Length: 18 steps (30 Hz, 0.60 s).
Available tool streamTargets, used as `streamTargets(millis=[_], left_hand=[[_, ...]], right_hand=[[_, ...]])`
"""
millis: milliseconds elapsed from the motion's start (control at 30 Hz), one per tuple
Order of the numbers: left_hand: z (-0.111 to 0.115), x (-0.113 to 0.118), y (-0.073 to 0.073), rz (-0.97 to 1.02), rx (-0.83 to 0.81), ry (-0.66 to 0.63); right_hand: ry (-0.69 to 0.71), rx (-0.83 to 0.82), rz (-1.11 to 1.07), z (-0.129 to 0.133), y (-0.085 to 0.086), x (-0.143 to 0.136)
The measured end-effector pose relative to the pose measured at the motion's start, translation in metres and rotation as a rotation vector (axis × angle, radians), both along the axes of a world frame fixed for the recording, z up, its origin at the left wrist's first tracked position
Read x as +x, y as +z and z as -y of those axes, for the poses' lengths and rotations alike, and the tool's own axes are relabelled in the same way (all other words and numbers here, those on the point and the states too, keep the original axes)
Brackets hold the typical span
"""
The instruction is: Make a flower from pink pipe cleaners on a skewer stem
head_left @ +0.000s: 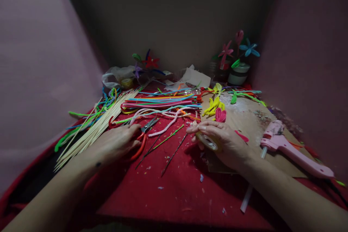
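Observation:
My left hand (119,139) is at the orange-handled scissors (141,145), its fingers bent round the handle; the blades point away to the right. In my right hand (220,137) is a roll of yellowish tape (208,140), with thumb and fingertips pinched at its left side. A thin dark twisted stem (174,155) runs down from near those fingertips; whether they grip it is unclear. Between the hands lie a green stem (168,137) and another thin dark one. Pink and white pipe cleaners (163,127) curve just beyond the scissors.
Wooden skewers (95,130) lie at left, bundled pipe cleaners (163,102) centre back. A cardboard sheet (244,116) holds yellow and pink pieces beside a pink glue gun (293,150); its glue stick (247,199) points forward. Pipe-cleaner flowers (249,48) stand in a jar (238,74).

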<state>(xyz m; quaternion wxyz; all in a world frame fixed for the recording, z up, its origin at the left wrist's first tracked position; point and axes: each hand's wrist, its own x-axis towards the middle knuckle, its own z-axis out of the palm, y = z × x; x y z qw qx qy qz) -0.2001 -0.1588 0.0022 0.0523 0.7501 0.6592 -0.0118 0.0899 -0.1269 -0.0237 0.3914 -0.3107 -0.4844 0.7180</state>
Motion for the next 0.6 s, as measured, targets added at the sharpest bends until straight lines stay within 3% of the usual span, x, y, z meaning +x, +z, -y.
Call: streamTargets(millis=[100, 167, 267, 333, 500, 600], left_hand=[[-0.002, 0.020, 0.010, -0.097, 0.086, 0.026], [-0.001, 0.046, 0.020, 0.124, 0.146, -0.074], [0.000, 0.086, 0.029, 0.623, 0.086, -0.230], [0.000, 0.105, 0.032, 0.774, 0.133, -0.289], [-0.001, 0.124, 0.027, 0.777, 0.242, -0.375], [-0.001, 0.128, 0.021, 0.878, 0.167, -0.335]], right_hand=[[0.011, 0.007, -0.013, 0.001, 0.000, 0.000], [0.021, 0.019, -0.025, 0.002, 0.001, 0.000], [0.030, 0.035, -0.056, 0.003, 0.002, -0.001], [0.044, 0.025, -0.095, 0.003, 0.001, -0.002], [0.066, -0.056, -0.188, 0.003, -0.002, -0.002], [0.068, -0.032, -0.169, 0.002, -0.004, -0.002]])
